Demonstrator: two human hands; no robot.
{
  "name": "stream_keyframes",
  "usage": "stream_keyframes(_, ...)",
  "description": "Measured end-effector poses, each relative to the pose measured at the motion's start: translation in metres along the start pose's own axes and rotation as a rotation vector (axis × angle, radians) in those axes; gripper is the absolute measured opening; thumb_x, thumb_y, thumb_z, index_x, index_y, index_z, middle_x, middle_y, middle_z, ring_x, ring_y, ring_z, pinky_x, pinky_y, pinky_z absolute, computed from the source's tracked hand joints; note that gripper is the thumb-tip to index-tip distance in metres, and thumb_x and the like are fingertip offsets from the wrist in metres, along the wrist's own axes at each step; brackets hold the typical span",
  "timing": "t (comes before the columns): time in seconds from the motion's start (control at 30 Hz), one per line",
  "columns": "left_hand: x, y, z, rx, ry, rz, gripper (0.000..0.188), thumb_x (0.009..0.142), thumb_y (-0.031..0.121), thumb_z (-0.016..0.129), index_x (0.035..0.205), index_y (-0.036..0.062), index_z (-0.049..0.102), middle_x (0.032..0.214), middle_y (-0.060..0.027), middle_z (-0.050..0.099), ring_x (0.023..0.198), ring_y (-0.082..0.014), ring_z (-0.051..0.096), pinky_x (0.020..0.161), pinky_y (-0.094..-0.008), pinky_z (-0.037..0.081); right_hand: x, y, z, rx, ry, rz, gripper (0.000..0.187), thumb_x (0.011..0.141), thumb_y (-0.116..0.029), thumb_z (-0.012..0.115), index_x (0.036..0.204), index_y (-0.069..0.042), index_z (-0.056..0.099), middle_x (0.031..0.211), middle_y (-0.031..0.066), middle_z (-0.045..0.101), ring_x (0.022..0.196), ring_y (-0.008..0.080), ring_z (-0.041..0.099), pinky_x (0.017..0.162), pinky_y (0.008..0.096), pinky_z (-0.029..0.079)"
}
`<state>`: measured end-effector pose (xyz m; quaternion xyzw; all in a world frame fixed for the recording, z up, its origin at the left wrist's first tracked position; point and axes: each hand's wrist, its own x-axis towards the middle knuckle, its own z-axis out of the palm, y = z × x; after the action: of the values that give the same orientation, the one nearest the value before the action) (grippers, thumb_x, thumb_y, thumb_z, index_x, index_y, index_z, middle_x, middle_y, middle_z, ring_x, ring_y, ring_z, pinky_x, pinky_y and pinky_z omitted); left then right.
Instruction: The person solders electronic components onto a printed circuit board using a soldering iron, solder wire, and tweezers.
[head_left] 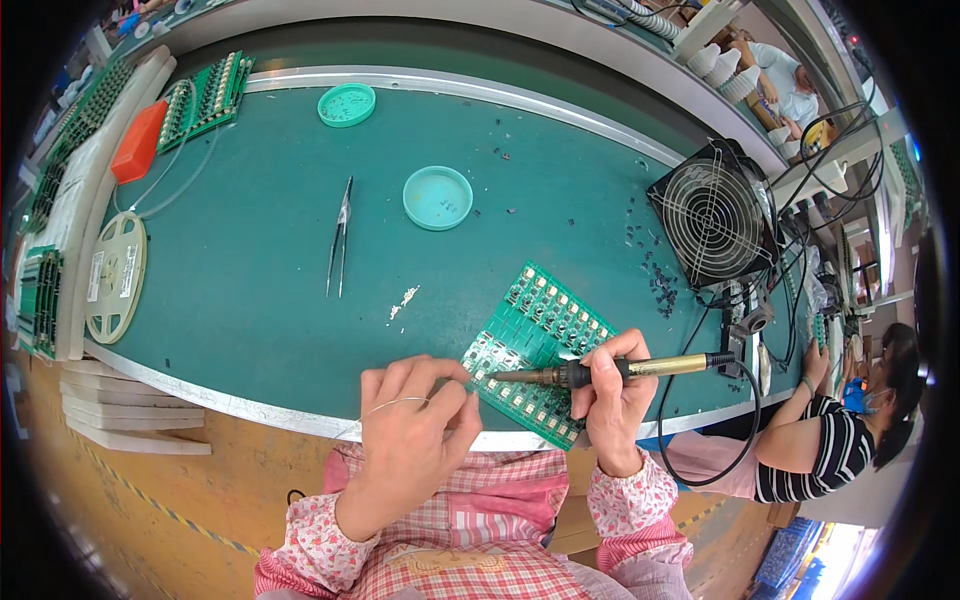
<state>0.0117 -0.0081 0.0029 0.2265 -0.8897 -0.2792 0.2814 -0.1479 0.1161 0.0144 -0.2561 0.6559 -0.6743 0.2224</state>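
The left hand (415,420) has its fingers curled at the board's left edge, a thin wire (400,402) across it – whether it pinches the wire I cannot tell. The right hand (618,395) grips a soldering iron (680,364), tip over the green circuit board (522,335) near the bench's front edge. Beyond lie tweezers (340,240) – then two turquoise dishes (437,224), one behind the other

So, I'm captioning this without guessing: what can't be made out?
In the head view:
Thin wire, board-side end: hidden by the left hand.
Part of the circuit board: covered by the soldering iron and right hand.
Specks in the nearer dish: too small to identify.
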Motion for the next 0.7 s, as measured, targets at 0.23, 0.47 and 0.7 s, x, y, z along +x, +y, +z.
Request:
stream_keyframes(0.23,0.0002,0.0006,0.0017,-0.011,0.006,-0.013,0.016,0.073,0.006,0.069,0.068,0.0079,0.054,0.093,-0.0002,0.063,0.090,-0.0245,0.057,0.074,-0.0373,0.035,0.0008,0.0007,-0.0007,-0.009,0.004,0.016,0.017,0.095,-0.012,0.057,0.086,-0.003,0.046,0.069,0.0056,0.057,0.041,0.0064,0.049,0.038,0.0199,0.036)
stream_keyframes(0.47,-0.0004,0.0019,0.0013,0.010,-0.003,-0.020,0.016,0.073,0.006,0.069,0.068,0.0075,0.054,0.093,-0.0005,0.063,0.090,-0.0247,0.057,0.074,-0.0373,0.035,-0.0002,0.0002,0.0004,-0.001,0.004,0.011,0.016,0.095,-0.012,0.057,0.086,-0.003,0.047,0.069,0.0054,0.057,0.042,0.0065,0.049,0.038,0.0197,0.036)
stream_keyframes(0.7,-0.0016,-0.0025,0.0008,-0.031,0.024,0.005,0.014,0.074,0.004,0.067,0.070,0.0067,0.055,0.093,-0.0011,0.064,0.089,-0.0234,0.058,0.075,-0.0367,0.036,-0.0042,-0.0002,-0.0030,-0.017,0.047,-0.026,0.016,0.095,-0.012,0.056,0.086,-0.003,0.047,0.068,0.0047,0.056,0.041,0.0063,0.048,0.038,0.0197,0.035)
